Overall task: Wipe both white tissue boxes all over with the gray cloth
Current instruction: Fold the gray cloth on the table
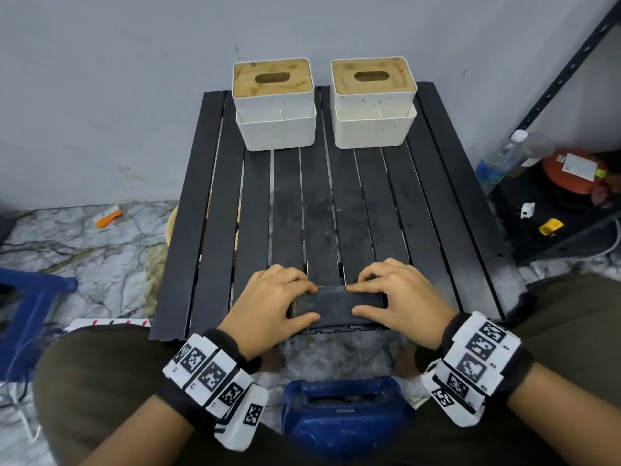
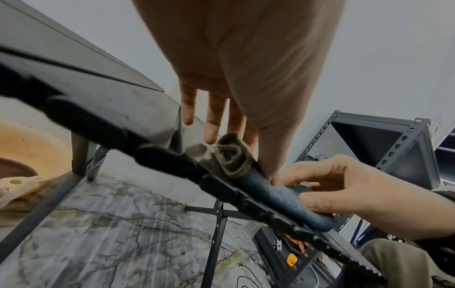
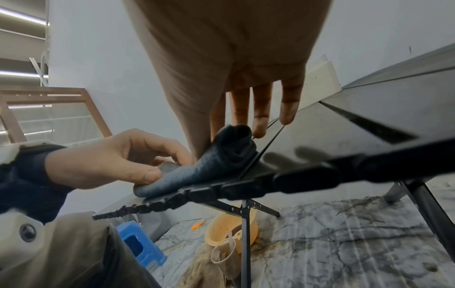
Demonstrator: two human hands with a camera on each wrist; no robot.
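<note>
Nearest, both wrists hang over the table's [image 1: 215, 210] near edge, where the folded gray cloth [image 1: 336, 306] lies, likely being squared into a pad for wiping. The left hand [image 1: 268, 302] and right hand [image 1: 396, 297] pinch its two ends between thumb and curled fingers, though the grip seems light. Both white tissue boxes [image 1: 274, 102] [image 1: 373, 99] stand side by side at the far edge, well apart from the hands

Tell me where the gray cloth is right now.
In the head view the gray cloth lies folded at the near edge of the black slatted table, between the left hand and right hand, which both grip it.
</note>
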